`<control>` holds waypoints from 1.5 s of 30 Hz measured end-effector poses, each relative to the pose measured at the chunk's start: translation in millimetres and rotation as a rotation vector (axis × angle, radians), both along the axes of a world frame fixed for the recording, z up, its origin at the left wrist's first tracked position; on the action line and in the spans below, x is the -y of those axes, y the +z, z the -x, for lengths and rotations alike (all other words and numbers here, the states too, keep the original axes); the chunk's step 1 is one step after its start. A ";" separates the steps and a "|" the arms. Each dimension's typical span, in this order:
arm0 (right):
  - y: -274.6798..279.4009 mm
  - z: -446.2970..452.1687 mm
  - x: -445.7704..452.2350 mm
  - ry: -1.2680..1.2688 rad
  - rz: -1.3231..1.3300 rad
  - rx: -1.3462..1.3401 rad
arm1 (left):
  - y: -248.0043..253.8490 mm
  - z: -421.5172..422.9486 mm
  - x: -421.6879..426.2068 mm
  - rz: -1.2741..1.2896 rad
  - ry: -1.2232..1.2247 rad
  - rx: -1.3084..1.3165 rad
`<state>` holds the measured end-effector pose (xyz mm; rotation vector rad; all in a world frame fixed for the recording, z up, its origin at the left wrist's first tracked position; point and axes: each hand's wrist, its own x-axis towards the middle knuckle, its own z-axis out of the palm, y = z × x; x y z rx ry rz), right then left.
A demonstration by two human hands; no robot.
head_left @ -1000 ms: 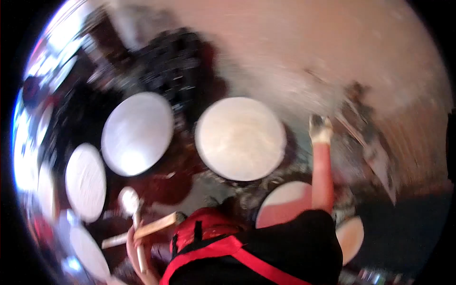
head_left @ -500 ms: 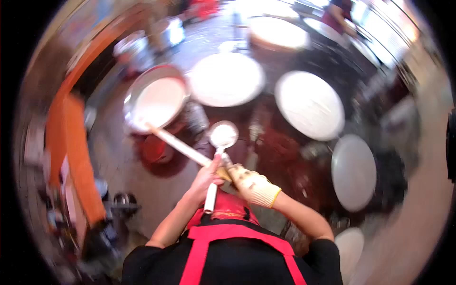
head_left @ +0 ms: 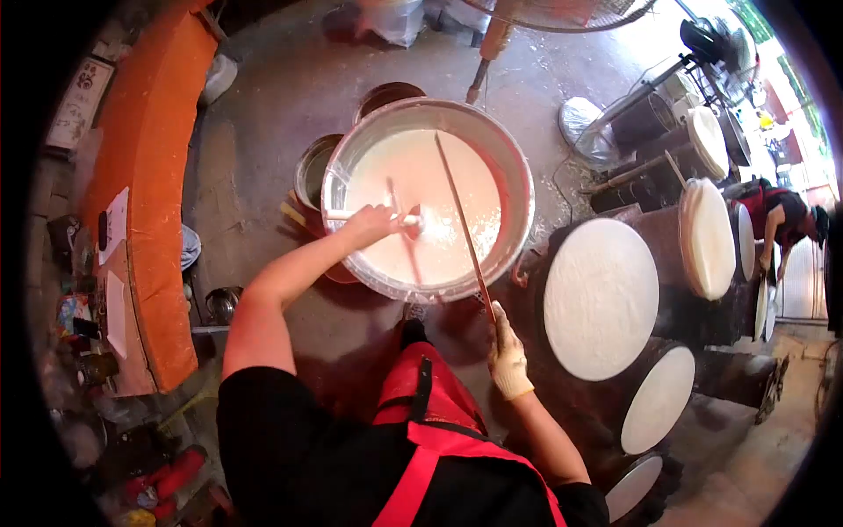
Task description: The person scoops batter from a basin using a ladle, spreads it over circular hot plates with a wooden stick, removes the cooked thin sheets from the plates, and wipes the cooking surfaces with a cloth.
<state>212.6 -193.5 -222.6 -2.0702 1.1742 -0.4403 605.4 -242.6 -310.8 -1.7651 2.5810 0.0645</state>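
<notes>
A large round tub [head_left: 520, 189] of pale, creamy liquid stands in front of me. Over its left part, my bare left hand [head_left: 373, 226] is closed on a white-handled ladle [head_left: 342, 214], whose head is at the liquid's surface. My right hand [head_left: 506, 351], in a cream glove, grips the near end of a long thin stick [head_left: 465, 224]. The stick slants across the tub, its far end over the liquid. Whether its tip touches the liquid I cannot tell.
Drums with round white tops [head_left: 601, 299] line the right side. A fan [head_left: 562, 10] stands beyond the tub. An orange-covered table [head_left: 149, 202] runs along the left. At the far right, another person [head_left: 780, 215] bends over. Small buckets [head_left: 314, 171] touch the tub's left side.
The view has swung round to the tub. My hands, together half a second ago, are now apart; the ladle has moved over the liquid, and the stick slants from my right hand.
</notes>
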 end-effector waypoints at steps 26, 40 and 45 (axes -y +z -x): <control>18.0 -5.4 32.0 0.138 0.108 -0.094 | 246.5 110.5 54.5 -0.480 0.672 -2.899; 100.1 2.1 59.3 -0.123 0.642 0.252 | 389.9 55.5 -6.2 -0.136 0.782 -1.526; 58.8 11.4 -5.1 -0.189 0.407 0.088 | 282.3 7.6 7.2 -1.059 1.096 -2.206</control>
